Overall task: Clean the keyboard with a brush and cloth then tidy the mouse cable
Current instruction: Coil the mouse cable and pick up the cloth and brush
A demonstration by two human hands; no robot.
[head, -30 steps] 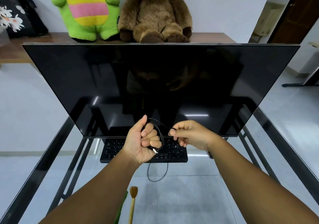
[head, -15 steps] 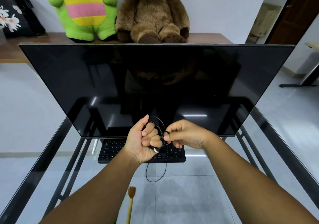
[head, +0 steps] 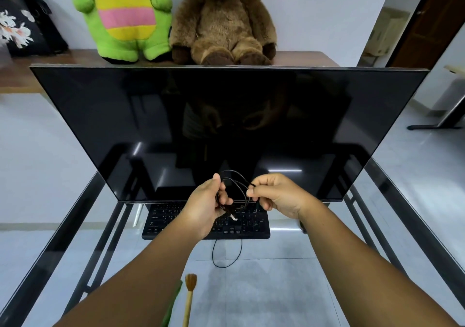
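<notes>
A black mouse cable (head: 239, 188) is coiled in loops in the air above the black keyboard (head: 251, 226). My left hand (head: 206, 208) grips the coil, and the cable's metal USB plug (head: 233, 217) sticks out below its fingers. My right hand (head: 274, 194) pinches a strand on the coil's right side. A slack loop of the cable (head: 226, 253) hangs down onto the glass in front of the keyboard. A wooden brush (head: 189, 296) lies near the front edge, with a sliver of green cloth (head: 173, 301) beside my left forearm. The mouse is mostly hidden behind my right wrist.
A large dark monitor (head: 226, 125) stands right behind the keyboard on the glass table (head: 289, 289), whose black metal frame runs along both sides. A green plush toy (head: 125, 17) and a brown plush toy (head: 224, 22) sit on a wooden shelf behind the screen.
My right hand drew in close to the left along the coil, then moved back out to the right with a strand. The left hand kept its grip on the loops.
</notes>
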